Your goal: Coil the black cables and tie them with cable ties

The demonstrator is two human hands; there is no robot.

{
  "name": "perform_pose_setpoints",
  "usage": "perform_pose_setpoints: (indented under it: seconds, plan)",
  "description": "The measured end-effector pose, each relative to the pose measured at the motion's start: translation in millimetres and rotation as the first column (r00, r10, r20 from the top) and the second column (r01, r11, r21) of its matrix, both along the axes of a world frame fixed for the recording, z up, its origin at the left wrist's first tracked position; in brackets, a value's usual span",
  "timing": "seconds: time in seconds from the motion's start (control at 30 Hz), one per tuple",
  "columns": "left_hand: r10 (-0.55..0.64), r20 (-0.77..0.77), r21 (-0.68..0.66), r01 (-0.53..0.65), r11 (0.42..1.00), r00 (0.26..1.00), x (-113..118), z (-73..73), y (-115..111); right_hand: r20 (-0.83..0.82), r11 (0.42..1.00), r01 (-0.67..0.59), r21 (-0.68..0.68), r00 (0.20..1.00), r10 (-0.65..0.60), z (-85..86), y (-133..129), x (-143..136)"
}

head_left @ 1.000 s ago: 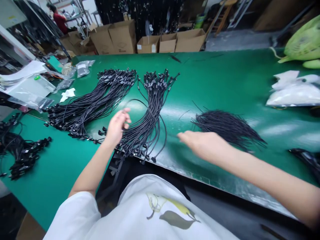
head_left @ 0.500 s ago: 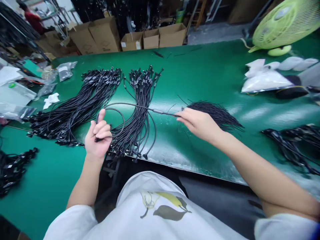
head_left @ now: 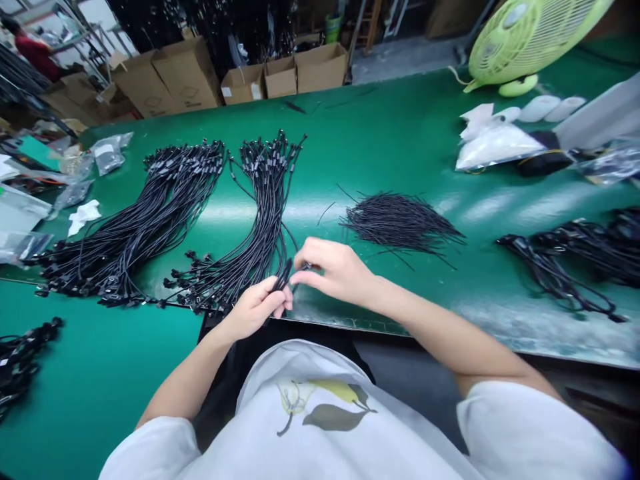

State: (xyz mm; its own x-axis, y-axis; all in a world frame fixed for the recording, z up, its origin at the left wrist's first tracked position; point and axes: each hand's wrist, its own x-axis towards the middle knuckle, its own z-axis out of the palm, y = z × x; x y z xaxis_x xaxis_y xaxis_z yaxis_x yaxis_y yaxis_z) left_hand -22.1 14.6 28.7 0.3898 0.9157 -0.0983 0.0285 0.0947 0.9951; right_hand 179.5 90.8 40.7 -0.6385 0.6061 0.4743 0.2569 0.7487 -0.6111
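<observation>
My left hand (head_left: 257, 307) is closed around a gathered black cable (head_left: 284, 275) near the table's front edge. Close beside it, my right hand (head_left: 335, 270) has its thumb and fingers pinched on the dark end of that cable; the exact part is mostly hidden by the fingers. Just left of the hands lies a bundle of black cables (head_left: 263, 207) with connectors at both ends. A larger bundle of such cables (head_left: 150, 220) lies farther left. Beyond my right hand is a pile of short, thin black ties (head_left: 400, 220).
More coiled black cables (head_left: 565, 267) lie at the right, with another heap (head_left: 23, 360) at the far left. A green fan (head_left: 530, 40) and a white plastic bag (head_left: 500, 147) stand at the back right. Cardboard boxes (head_left: 187, 77) line the far side; a person in red (head_left: 35, 53) is beyond.
My hands were apart with the cable stretched between them; now they are together, and the cable is gathered. My left hand moved right, my right hand left and nearer my body. The view shifted slightly.
</observation>
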Motion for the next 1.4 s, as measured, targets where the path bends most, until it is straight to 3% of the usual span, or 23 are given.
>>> perform_pose_setpoints:
  seconds: [0.07, 0.1, 0.13, 0.2, 0.27, 0.33, 0.4, 0.53, 0.63, 0.77, 0.83, 0.9, 0.97, 1.17, 1.23, 1.4]
  plan:
    - [0.083, 0.165, -0.043, -0.077, 0.996, 0.983, 4, -1.2, 0, -0.163, 0.978, 0.059, -0.201, 0.982, -0.093, -12.3, 4, -8]
    - [0.127, 0.233, -0.067, -0.115, 0.991, 0.964, 8, -3.0, 1, -0.221, 0.939, 0.042, -0.342, 0.967, -0.124, -19.0, 3, -14]
    - [0.156, 0.274, -0.098, -0.133, 0.986, 0.949, 11, -5.9, 1, -0.273, 0.873, 0.004, -0.487, 0.949, -0.156, -25.4, 0, -19]
    - [0.185, 0.284, -0.167, -0.141, 0.976, 0.941, 20, -14.9, -1, -0.374, 0.684, -0.11, -0.721, 0.893, -0.25, -35.7, -6, -29]
    - [0.237, 0.264, -0.208, -0.185, 0.961, 0.935, 28, -27.3, -4, -0.457, 0.509, -0.233, -0.829, 0.807, -0.374, -41.1, -12, -37]
    - [0.318, 0.223, -0.185, -0.28, 0.942, 0.921, 33, -39.6, -8, -0.517, 0.418, -0.341, -0.842, 0.733, -0.442, -42.1, -19, -43]
    - [0.337, 0.142, -0.123, -0.321, 0.939, 0.931, 33, -48.3, -10, -0.548, 0.388, -0.395, -0.833, 0.688, -0.475, -41.2, -26, -49]
    - [0.115, -0.092, -0.081, -0.123, 0.989, 0.989, 24, -53.7, -14, -0.58, 0.399, -0.434, -0.808, 0.705, -0.408, -39.4, -46, -58]
    - [-0.048, -0.12, -0.182, 0.026, 0.983, 0.992, 20, -55.0, -18, -0.643, 0.392, -0.52, -0.759, 0.693, -0.325, -38.6, -55, -58]
    - [-0.05, 0.141, -0.354, 0.098, 0.93, 0.989, 25, -55.1, -27, -0.655, 0.14, -0.653, -0.744, 0.671, -0.349, -38.2, -49, -52]
    - [0.007, 0.336, -0.468, 0.16, 0.869, 0.942, 32, -51.0, -33, -0.655, 0.053, -0.687, -0.724, 0.661, -0.366, -38.1, -42, -49]
    - [0.096, 0.474, -0.576, 0.225, 0.786, 0.875, 37, -44.5, -36, -0.665, 0.022, -0.711, -0.703, 0.645, -0.376, -37.6, -36, -46]
    - [0.17, 0.526, -0.629, 0.246, 0.738, 0.833, 40, -38.6, -37, -0.672, -0.003, -0.725, -0.689, 0.64, -0.373, -36.5, -33, -44]
    - [0.099, 0.542, -0.599, 0.301, 0.742, 0.834, 40, -37.3, -34, -0.656, -0.011, -0.689, -0.725, 0.696, -0.292, -36.2, -33, -43]
    - [0.138, 0.537, -0.603, 0.265, 0.753, 0.832, 41, -37.7, -32, -0.665, -0.01, -0.699, -0.715, 0.684, -0.298, -38.0, -30, -41]
    - [0.258, 0.524, -0.641, 0.176, 0.747, 0.812, 51, -31.8, -26, -0.705, 0.098, -0.72, -0.687, 0.626, -0.335, -40.8, -18, -38]
